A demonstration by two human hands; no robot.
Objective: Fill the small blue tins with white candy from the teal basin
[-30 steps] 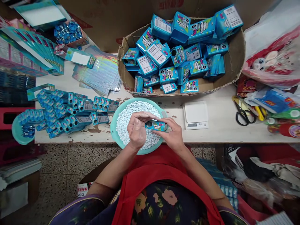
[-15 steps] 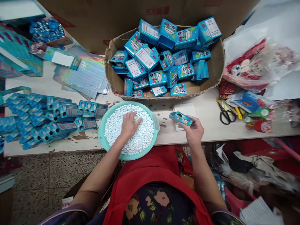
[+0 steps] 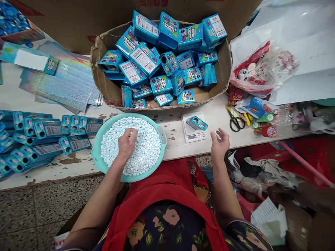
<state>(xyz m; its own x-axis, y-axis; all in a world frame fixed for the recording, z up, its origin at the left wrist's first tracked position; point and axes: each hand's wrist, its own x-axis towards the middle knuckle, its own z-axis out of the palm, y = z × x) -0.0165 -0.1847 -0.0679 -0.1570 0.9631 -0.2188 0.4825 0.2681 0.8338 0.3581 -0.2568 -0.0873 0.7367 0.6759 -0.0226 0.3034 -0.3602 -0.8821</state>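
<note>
A turquoise basin [image 3: 95, 153] full of small white candies [image 3: 143, 146] sits at the table's front edge. Over the candies is my left hand [image 3: 127, 143], its fingers curled together; what they hold, if anything, is hidden. One blue candy box [image 3: 200, 123] lies on a small white scale [image 3: 195, 137] right of the basin. Just to the right of the scale, my right hand [image 3: 220, 142] is raised with its fingers apart and holds nothing.
Behind the basin stands a cardboard box [image 3: 101, 85] holding several blue boxes. More blue boxes [image 3: 49, 129] and shiny sheets [image 3: 62, 82] are at left. At right lie scissors [image 3: 235, 120], plastic bags [image 3: 258, 78] and a red lollipop-like item [image 3: 271, 131].
My right hand has let go of the blue box, which now rests on the scale. My left hand's fingers have drawn together over the candies. The whole view has shifted.
</note>
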